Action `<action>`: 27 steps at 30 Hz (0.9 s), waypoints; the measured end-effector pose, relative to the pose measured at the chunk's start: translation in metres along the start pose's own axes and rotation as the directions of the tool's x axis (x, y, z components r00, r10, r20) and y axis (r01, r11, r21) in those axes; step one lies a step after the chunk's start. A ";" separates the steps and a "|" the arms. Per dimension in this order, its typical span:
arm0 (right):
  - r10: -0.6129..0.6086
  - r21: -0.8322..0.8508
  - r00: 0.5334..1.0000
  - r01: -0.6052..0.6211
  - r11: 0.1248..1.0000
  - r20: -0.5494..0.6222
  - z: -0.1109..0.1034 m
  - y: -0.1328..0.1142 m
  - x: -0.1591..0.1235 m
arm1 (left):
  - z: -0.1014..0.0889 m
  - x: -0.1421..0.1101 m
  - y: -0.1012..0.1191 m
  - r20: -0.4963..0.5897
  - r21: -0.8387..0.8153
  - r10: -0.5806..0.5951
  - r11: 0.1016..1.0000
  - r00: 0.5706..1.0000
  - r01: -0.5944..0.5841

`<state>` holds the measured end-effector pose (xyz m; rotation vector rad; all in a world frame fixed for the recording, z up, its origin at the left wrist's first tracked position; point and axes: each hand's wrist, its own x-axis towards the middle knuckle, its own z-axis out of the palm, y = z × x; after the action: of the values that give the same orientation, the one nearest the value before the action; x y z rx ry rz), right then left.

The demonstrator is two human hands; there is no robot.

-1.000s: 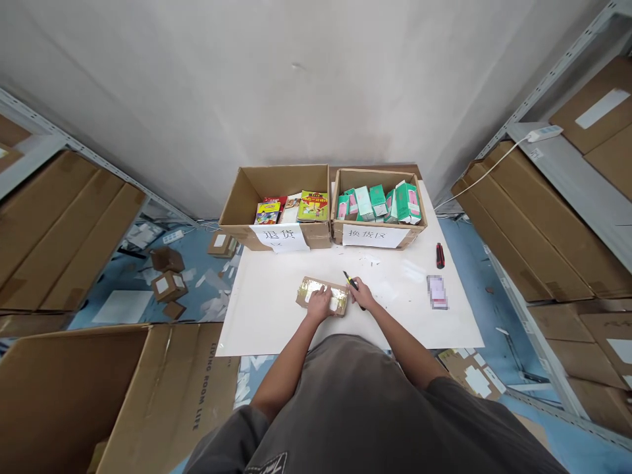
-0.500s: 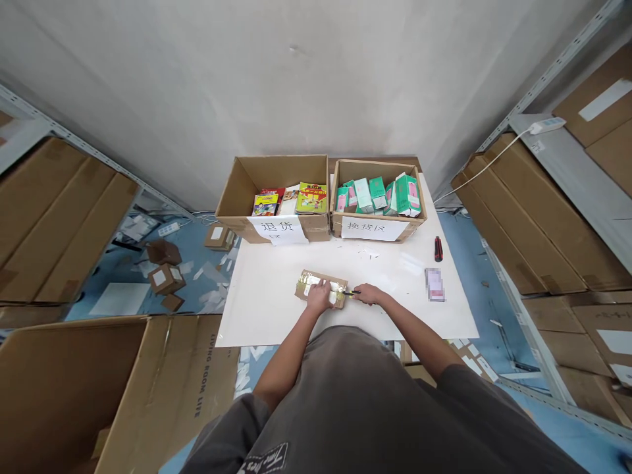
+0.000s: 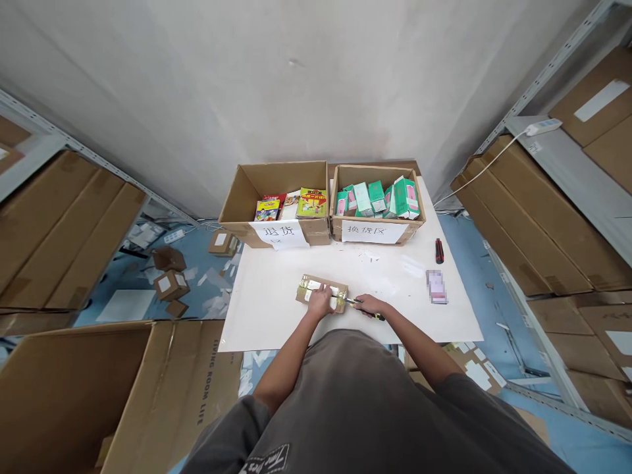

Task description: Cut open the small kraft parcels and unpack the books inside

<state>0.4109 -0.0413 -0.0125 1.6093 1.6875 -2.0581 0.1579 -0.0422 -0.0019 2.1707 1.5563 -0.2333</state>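
A small taped cardboard box [image 3: 305,287] with a white label lies on the white table in front of me. My left hand [image 3: 320,301] grips it from the near side, fingers over its top. My right hand [image 3: 371,305] is closed around a black-and-yellow box cutter [image 3: 351,301], just right of the box. The blade end points left and lies over the box's right end; how deep it reaches is too small to tell.
Behind stand an open carton of booklets [image 3: 276,236] and an open carton of green-and-white packs [image 3: 375,232]. A red-and-black cutter [image 3: 439,251] and a blurred phone-like item [image 3: 436,287] lie right. A large open carton [image 3: 187,388] stands left of the white table [image 3: 257,316].
My right hand has moved slightly down, and more of the cutter's handle shows below it. The blade end now lies farther left over the box. My left hand stays on the box.
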 end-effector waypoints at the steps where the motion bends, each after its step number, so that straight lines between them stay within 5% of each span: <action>1: 0.002 0.001 1.000 -0.002 1.000 -0.007 0.000 -0.001 0.000 | -0.001 0.000 0.000 0.002 -0.001 0.000 1.000 1.000 0.000; 9: -0.010 -0.073 1.000 0.010 0.997 -0.005 -0.008 -0.014 -0.004 | -0.010 0.003 -0.002 -0.014 -0.014 -0.016 1.000 1.000 0.016; 15: -0.013 -0.010 1.000 0.012 1.000 -0.028 -0.006 -0.003 -0.019 | -0.012 -0.002 -0.012 -0.045 -0.104 0.016 0.994 0.999 -0.020; 19: -0.023 -0.030 0.985 0.018 0.999 -0.168 -0.009 0.001 -0.028 | -0.014 0.000 -0.029 -0.130 -0.154 0.002 0.988 0.992 -0.022; 23: -0.035 -0.052 0.956 0.021 0.998 -0.290 0.003 -0.009 -0.029 | -0.010 0.018 -0.042 -0.082 -0.017 -0.050 0.999 0.995 0.049; 27: -0.167 -0.249 0.932 0.087 0.964 -0.322 0.025 -0.013 -0.027 | -0.002 0.033 -0.047 -0.069 -0.014 -0.045 0.999 0.997 0.044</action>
<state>0.3993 -0.0685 0.0125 1.9031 2.1022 -1.6171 0.1253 -0.0016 -0.0256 2.1570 1.6404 -0.1636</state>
